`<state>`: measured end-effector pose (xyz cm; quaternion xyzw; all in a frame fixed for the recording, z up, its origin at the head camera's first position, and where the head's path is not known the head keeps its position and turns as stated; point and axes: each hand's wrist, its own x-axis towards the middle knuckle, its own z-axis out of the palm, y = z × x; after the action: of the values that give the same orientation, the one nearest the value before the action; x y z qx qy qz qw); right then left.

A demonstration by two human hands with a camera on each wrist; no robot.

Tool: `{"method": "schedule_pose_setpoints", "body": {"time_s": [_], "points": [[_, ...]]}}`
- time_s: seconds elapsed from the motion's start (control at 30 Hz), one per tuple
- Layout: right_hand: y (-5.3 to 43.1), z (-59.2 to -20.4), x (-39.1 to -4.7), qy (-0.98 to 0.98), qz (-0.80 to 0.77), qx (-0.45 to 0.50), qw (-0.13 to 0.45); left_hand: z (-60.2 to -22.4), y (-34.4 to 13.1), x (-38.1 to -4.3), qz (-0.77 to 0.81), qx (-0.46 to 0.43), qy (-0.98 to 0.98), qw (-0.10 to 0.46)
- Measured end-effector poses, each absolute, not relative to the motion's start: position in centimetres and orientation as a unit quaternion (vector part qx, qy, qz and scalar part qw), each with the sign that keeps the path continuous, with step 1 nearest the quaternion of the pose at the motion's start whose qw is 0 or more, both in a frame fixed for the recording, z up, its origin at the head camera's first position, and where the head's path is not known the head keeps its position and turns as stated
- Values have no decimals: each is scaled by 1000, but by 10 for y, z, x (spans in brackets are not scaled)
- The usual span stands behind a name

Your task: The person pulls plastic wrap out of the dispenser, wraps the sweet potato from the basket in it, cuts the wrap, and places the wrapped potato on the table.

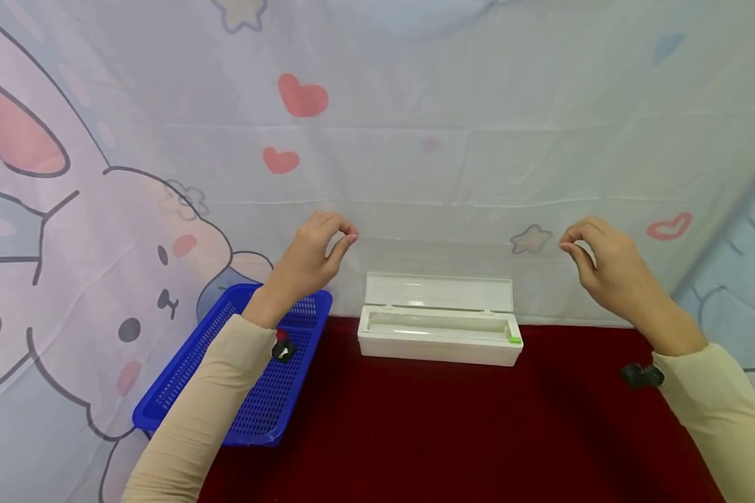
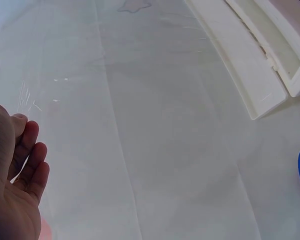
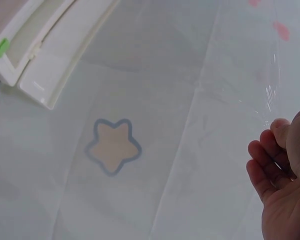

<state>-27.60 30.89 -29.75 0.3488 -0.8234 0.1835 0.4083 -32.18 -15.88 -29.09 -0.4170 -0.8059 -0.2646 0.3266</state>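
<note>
Both hands are raised above and behind the box, wide apart, thumb and fingertips pinched together. My left hand (image 1: 311, 253) pinches one edge of a clear sheet of cling film (image 2: 25, 97), which shows only as thin glints and creases. At the other side my right hand (image 1: 609, 264) pinches the film too, with shiny creases running from its fingertips in the right wrist view. Most of the sheet between them is too transparent to make out. Below stands a white cling film dispenser (image 1: 437, 347), its lid (image 1: 439, 292) tipped back and a green slider (image 1: 514, 340) at its right end.
A blue slotted basket (image 1: 307, 370) sits to the left, partly behind my left forearm. Dark red cloth (image 1: 440, 426) covers the table. Behind it hangs a pale curtain (image 1: 415, 91) printed with hearts, stars and a rabbit. Small black cameras (image 1: 642, 376) are strapped at the wrists.
</note>
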Motion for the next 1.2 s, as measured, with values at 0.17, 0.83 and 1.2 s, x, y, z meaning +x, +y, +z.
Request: {"method": "schedule_pose_setpoints", "body": {"time_s": [0.17,0.83,1.2], "points": [[310,-300,-274,-823,180,349,411,-293,-159,-320,-265,-420,-803,329],[310,-309,-254,-804,185,380,420,-300,-165,-303,-268,-426,-799,330],[306,-316,-240,-791,193,384,436,-305,-168,-290,-272,-438,-789,334]]}}
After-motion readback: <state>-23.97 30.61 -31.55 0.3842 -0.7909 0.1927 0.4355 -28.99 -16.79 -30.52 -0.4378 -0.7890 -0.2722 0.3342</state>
